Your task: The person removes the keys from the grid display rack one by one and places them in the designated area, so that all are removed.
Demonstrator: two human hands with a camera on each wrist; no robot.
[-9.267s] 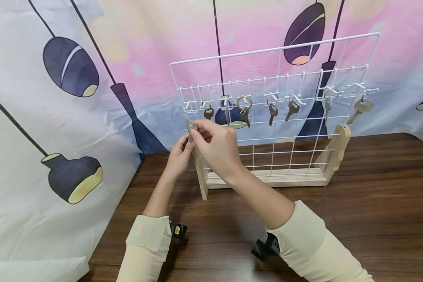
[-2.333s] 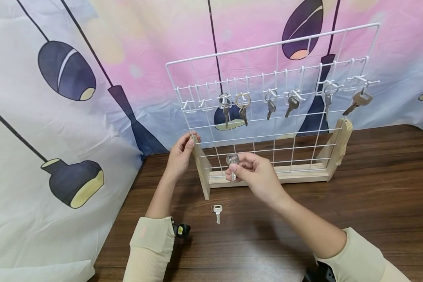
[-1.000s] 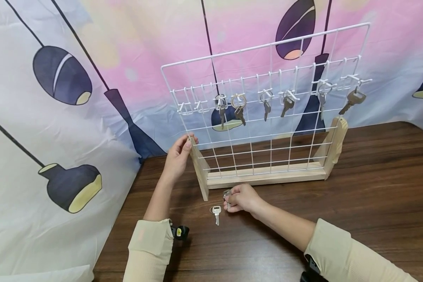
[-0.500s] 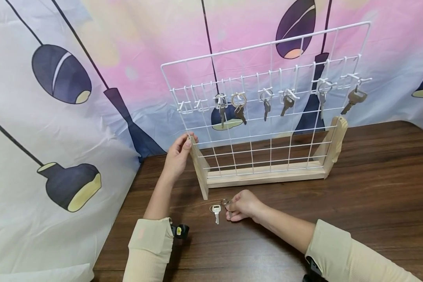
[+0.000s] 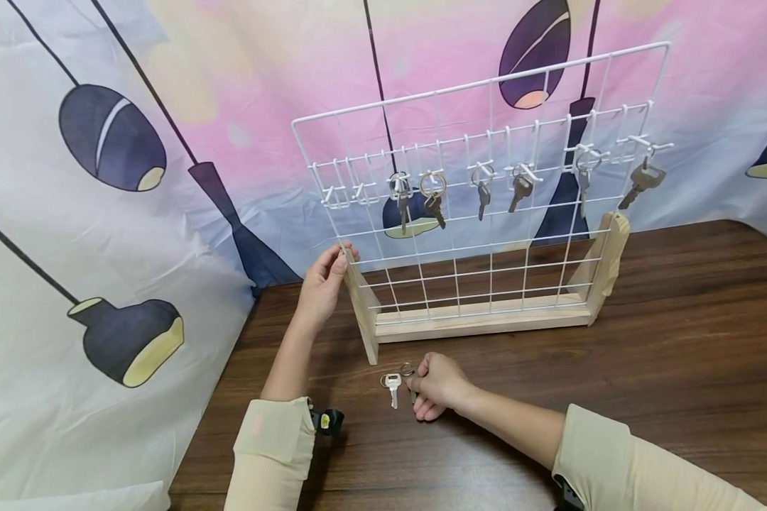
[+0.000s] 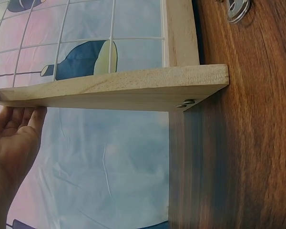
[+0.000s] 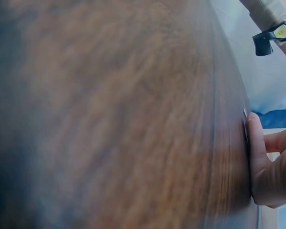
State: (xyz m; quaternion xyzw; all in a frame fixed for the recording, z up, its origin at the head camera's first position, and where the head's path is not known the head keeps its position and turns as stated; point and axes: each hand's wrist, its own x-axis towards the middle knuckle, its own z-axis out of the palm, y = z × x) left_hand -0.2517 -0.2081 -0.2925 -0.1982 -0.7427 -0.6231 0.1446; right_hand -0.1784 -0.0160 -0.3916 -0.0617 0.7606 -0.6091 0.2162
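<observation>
In the head view my left hand (image 5: 322,282) grips the upper end of the wooden side post (image 5: 361,309) of a white wire rack; the left wrist view shows its fingers (image 6: 24,119) under the post. On the tabletop in front of the rack, my right hand (image 5: 439,387) pinches a key (image 5: 413,397) at its head, partly hidden by the fingers. Its ring (image 5: 407,369) lies flat on the wood. Just left of it rests a second silver key (image 5: 393,387) with a ring. The right wrist view shows fingertips (image 7: 252,119) low against the tabletop.
Several keys hang from hooks along the wire grid (image 5: 492,270), among them a brass-ringed key (image 5: 434,206) and a large key (image 5: 642,183) at the right end. Two hooks at the left (image 5: 348,195) carry no key. A printed curtain (image 5: 249,71) hangs behind the dark wooden table (image 5: 697,319).
Since the oldest frame, two keys have come off the rack's left end to the tabletop. My right hand has lowered the second beside the first; my left hand stays on the post.
</observation>
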